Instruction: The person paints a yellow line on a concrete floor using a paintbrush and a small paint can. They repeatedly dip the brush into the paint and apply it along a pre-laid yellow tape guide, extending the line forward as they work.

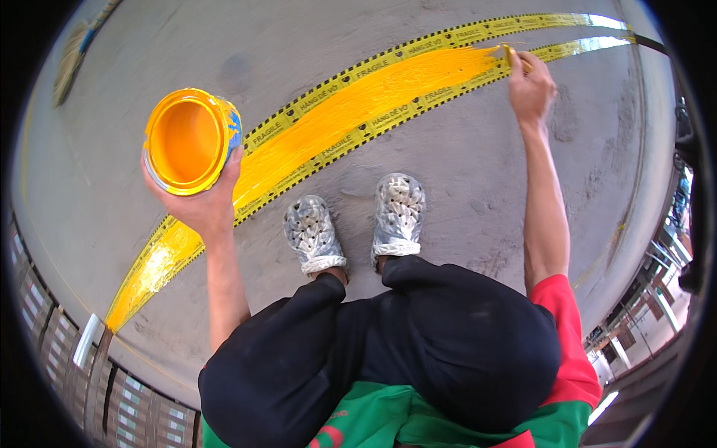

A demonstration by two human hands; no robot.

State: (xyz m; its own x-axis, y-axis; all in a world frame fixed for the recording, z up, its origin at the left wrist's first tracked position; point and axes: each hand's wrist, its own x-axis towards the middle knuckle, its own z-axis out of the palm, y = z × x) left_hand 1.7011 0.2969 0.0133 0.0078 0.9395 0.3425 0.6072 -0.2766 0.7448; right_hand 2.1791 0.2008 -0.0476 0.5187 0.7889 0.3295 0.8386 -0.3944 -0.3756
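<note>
My left hand point(202, 205) is wrapped round a paint can point(228, 127) with yellow-orange paint inside and drips down its outside. The can is held above the floor, its open top facing me. In my right hand point(532, 88) is a paintbrush point(511, 57), gripped by its handle; its bristle end is at the right end of a wet yellow paint stripe point(358, 97). Two strips of yellow masking tape with black edges point(388, 118) border the stripe on both sides. Beyond the brush, grey floor shows between the tapes.
Grey concrete floor point(463, 179) lies around my white clogs point(399, 213), which stand just near of the stripe. At the far left lies a straw broom point(72, 63). Wooden pallets point(134, 407) line the lower left edge. A dark strip point(651, 43) runs off at the upper right.
</note>
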